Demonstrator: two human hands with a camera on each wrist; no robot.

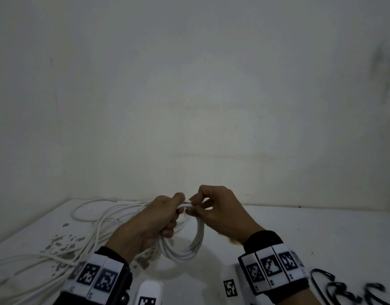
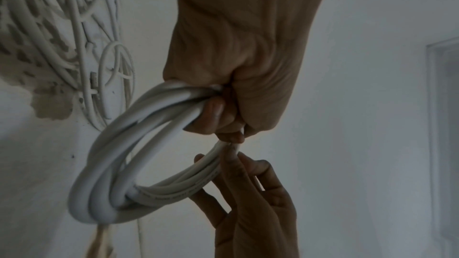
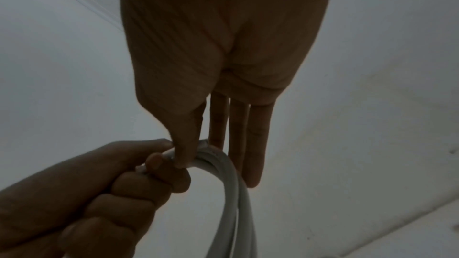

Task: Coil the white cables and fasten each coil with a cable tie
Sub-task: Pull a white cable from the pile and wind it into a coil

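Left hand (image 1: pixel 153 219) grips coil (image 1: pixel 189 243); right hand (image 1: pixel 220 213) pinches top.

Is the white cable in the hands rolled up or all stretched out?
Rolled up. The white cable hangs in several round loops from the left hand; the right hand pinches its top.

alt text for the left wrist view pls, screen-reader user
A left hand grips a coil of white cable in its curled fingers, held in the air, while the right hand pinches the coil's top from below. More loose white cables lie on a chipped white surface behind.
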